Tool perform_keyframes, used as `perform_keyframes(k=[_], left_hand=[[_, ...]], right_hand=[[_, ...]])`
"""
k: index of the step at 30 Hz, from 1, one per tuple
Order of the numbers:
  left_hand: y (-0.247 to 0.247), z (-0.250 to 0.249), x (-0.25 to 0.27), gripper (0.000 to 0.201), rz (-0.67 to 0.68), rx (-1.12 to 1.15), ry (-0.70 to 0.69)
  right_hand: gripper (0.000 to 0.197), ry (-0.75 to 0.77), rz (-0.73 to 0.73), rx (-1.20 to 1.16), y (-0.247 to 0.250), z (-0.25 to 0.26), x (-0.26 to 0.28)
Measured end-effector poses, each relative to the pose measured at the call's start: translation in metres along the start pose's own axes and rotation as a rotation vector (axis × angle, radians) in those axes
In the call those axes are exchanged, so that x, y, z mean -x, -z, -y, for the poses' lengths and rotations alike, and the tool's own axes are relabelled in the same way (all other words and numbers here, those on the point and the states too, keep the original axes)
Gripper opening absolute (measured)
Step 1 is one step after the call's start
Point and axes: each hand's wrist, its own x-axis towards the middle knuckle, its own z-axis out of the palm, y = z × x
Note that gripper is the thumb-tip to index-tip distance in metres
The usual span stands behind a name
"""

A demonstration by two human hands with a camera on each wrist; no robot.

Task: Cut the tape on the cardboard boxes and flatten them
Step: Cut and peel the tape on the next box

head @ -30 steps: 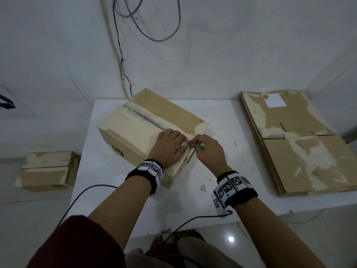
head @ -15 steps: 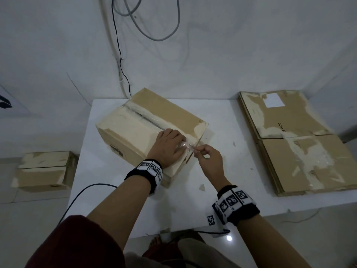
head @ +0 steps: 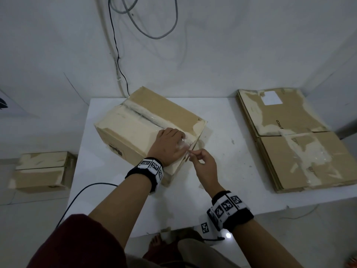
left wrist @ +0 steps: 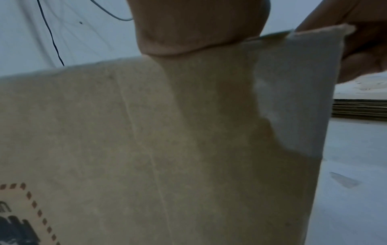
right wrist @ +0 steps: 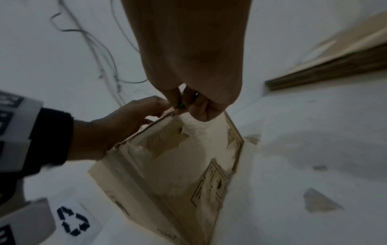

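Note:
A taped cardboard box (head: 139,128) stands on the white table (head: 222,182), turned at an angle. My left hand (head: 170,146) lies on its near right corner, fingers curled round a crumpled bit of clear tape (head: 183,145) at the top edge. My right hand (head: 201,161) is just off that corner and pinches a small green cutter (right wrist: 181,105), whose tip meets the box edge (right wrist: 167,116) beside my left fingers (right wrist: 146,106). The left wrist view is filled by the box side (left wrist: 167,149). In the head view my fingers hide the cutter.
A stack of flattened boxes (head: 289,144) covers the table's right end. Another taped box (head: 42,171) sits on the floor at the left. Cables (head: 119,70) hang down the wall behind. A black cord (head: 81,192) drapes over the table's left edge. Small cardboard scraps (right wrist: 320,202) lie near the box.
My right hand has drawn back a little toward me from the box corner, and the green cutter no longer shows in the head view. The left hand and the box have stayed put.

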Motion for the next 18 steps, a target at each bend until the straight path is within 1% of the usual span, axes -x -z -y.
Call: perform_keyframes(k=[3,6,9,10,11,12,13,16,18], left_hand=[[0.002,-0.001,0.000,0.052,0.050,-0.049,0.036],[0.008,-0.008,-0.002,0.052,0.092,-0.052,0.101],[0.014,-0.021,0.000,0.050,0.162,-0.084,0.113],[0.015,-0.024,0.003,0.044,0.158,-0.054,0.110],[0.016,-0.025,0.007,0.035,0.139,0.004,0.132],[0.017,-0.025,0.012,0.024,0.116,0.080,0.184],[0.020,-0.027,0.015,0.019,0.092,0.151,0.243],[0.027,-0.040,0.017,0.036,0.036,0.317,0.410],[0.028,-0.053,0.008,0.038,0.020,0.342,0.516]], right_hand=[[0.007,-0.082,-0.060,-0.071,0.012,-0.006,0.008],[0.008,-0.113,-0.123,-0.042,0.025,-0.007,0.005],[0.014,-0.048,-0.099,-0.002,0.032,-0.003,0.001],[0.017,-0.010,-0.081,-0.002,0.033,-0.002,0.000],[0.020,0.028,-0.055,0.002,0.033,-0.001,0.000],[0.020,0.065,-0.022,0.022,0.033,-0.002,0.000],[0.019,0.097,0.017,0.053,0.032,-0.004,-0.001],[0.011,0.130,0.118,0.121,0.030,-0.013,-0.005],[0.010,0.135,0.153,0.136,0.033,-0.017,-0.007]])
